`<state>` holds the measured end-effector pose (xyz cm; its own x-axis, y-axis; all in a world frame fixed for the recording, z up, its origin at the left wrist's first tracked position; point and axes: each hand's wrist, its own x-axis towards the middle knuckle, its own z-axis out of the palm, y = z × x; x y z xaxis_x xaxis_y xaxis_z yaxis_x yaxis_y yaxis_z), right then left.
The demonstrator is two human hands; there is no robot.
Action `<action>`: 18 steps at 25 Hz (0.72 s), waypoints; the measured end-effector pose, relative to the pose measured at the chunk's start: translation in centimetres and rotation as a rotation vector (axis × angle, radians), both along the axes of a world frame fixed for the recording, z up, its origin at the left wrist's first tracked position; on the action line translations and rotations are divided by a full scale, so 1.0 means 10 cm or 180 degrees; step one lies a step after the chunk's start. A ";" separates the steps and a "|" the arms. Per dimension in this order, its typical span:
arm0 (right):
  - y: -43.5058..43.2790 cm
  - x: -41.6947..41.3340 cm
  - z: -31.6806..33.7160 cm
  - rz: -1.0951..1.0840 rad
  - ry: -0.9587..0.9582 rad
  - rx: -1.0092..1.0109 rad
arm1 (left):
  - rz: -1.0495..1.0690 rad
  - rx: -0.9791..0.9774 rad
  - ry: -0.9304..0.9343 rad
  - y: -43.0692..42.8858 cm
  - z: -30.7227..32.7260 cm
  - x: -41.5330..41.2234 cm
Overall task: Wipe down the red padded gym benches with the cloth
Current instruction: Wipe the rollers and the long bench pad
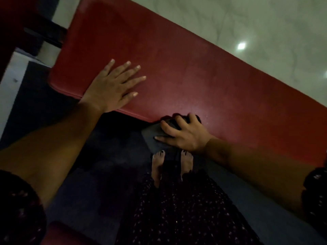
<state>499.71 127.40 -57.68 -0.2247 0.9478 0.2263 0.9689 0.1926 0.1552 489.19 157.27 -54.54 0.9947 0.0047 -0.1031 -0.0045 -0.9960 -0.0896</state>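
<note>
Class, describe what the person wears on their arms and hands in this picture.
Both forearms are bare. Dark short sleeves with small pale speckles end near the elbows: left sleeve, right sleeve. The left hand and right hand wear no gloves; no rings or watch are visible.

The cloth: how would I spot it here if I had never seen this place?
Find the long red bench pad that runs slantwise across the view. Follow its near edge to the right hand, whose fingers curl in a grip over that edge. The cloth is the dark grey fabric bunched under those fingers and hanging below the pad, duller and greyer than the red pad and the dark floor.
</note>
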 end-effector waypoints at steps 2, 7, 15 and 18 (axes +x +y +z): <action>0.40 -0.15 0.07 0.0018 0.0008 0.0036 | 0.0131 -0.0050 -0.0042 0.00 0.01 -0.06; 0.17 0.10 0.04 0.0309 -0.0044 0.0002 | 0.0147 -0.0204 -0.0146 0.01 0.01 -0.06; 0.75 -0.33 0.06 -0.0009 0.0179 0.0247 | 0.0569 -0.0383 -0.0556 0.02 0.05 -0.13; 0.71 -0.42 0.05 -0.0163 0.0175 0.0143 | 0.1787 -0.0309 -0.0842 0.19 0.12 -0.29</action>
<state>495.49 134.50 -57.18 -0.1622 0.9463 0.2797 0.9846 0.1366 0.1089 486.25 159.13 -53.38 0.8351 0.5368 0.1201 0.5316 -0.8437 0.0749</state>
